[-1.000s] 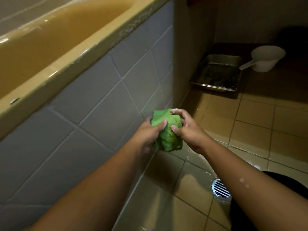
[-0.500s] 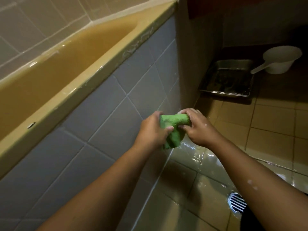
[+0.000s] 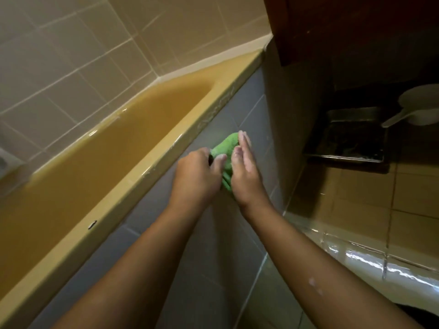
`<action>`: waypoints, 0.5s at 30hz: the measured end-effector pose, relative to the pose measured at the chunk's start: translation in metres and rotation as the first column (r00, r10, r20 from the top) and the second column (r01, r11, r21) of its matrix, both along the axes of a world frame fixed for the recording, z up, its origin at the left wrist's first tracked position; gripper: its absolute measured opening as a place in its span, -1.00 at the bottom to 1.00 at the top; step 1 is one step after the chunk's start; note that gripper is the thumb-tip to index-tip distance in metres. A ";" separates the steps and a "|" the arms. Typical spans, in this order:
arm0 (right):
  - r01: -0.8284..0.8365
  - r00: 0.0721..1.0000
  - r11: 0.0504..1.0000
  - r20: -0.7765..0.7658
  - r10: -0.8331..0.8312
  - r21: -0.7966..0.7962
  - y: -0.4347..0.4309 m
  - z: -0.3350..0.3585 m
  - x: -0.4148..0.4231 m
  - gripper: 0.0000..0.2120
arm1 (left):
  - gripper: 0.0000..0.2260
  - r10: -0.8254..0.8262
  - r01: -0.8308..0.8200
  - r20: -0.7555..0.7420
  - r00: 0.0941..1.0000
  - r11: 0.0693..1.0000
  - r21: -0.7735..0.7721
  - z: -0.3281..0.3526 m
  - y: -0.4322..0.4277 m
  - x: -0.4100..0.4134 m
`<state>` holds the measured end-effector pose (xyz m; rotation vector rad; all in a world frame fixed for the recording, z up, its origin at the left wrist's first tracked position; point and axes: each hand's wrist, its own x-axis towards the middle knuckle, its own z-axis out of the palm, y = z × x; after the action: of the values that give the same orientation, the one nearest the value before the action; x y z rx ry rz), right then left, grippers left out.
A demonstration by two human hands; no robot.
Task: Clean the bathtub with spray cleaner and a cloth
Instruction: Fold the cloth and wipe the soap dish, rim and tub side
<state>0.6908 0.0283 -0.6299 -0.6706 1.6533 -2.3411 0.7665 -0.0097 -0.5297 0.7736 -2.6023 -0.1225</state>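
Bathroom, tub side: cloth between both hands

Beige wall tiles (image 3: 71,55) back a yellow bathtub (image 3: 152,167) at left, above its grey tiled side panel (image 3: 213,257). Both forearms reach forward and converge in front of that panel, just below the tub rim.
- Left hand (image 3: 197,174): knuckles up, fingers curled, gripping the green cloth (image 3: 225,146) from its left side.
- Right hand (image 3: 245,176): palm faces left, fingers nearly straight and pointing away, laid flat against the cloth's right side. White flecks on the right forearm.
- Cloth: bunched, held off the floor between the hands, near the panel; contact with the panel cannot be told.
- Right background: metal tray (image 3: 351,138) on the wet floor tiles (image 3: 356,210), white scoop (image 3: 418,108) beside it.
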 end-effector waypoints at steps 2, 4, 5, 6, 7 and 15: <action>0.129 0.991 0.988 -0.052 -0.125 0.090 -0.018 0.007 0.006 -0.43 | -0.73 -0.148 0.135 -0.051 0.988 0.969 -0.209 0.018 -0.008 0.006; 0.316 0.947 0.934 -0.117 -0.300 0.168 -0.033 0.007 0.012 -0.37 | -0.77 -0.241 0.203 -0.023 0.970 0.861 -0.466 0.038 -0.016 0.011; 0.392 0.918 0.903 -0.138 -0.371 0.178 -0.041 0.004 0.012 -0.36 | -0.75 -0.217 0.206 0.037 0.975 0.839 -0.504 0.048 -0.020 0.011; 0.428 0.903 0.887 -0.120 -0.412 0.171 -0.048 0.000 0.009 -0.37 | -0.72 -0.157 0.192 0.114 0.981 0.868 -0.457 0.057 -0.024 0.007; 0.442 0.897 0.884 -0.071 -0.436 0.151 -0.053 -0.004 0.004 -0.37 | -0.68 -0.099 0.165 0.195 0.976 0.919 -0.359 0.065 -0.031 0.002; 0.503 0.801 0.852 -0.293 -0.522 -0.144 -0.063 0.023 -0.002 -0.45 | -0.52 -0.237 0.163 0.329 0.914 0.958 0.237 0.081 -0.074 -0.011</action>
<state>0.6888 -0.0346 -0.6073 -0.7176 2.1430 -2.7767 0.7557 -0.0835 -0.4491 0.6395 -3.0502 -0.3461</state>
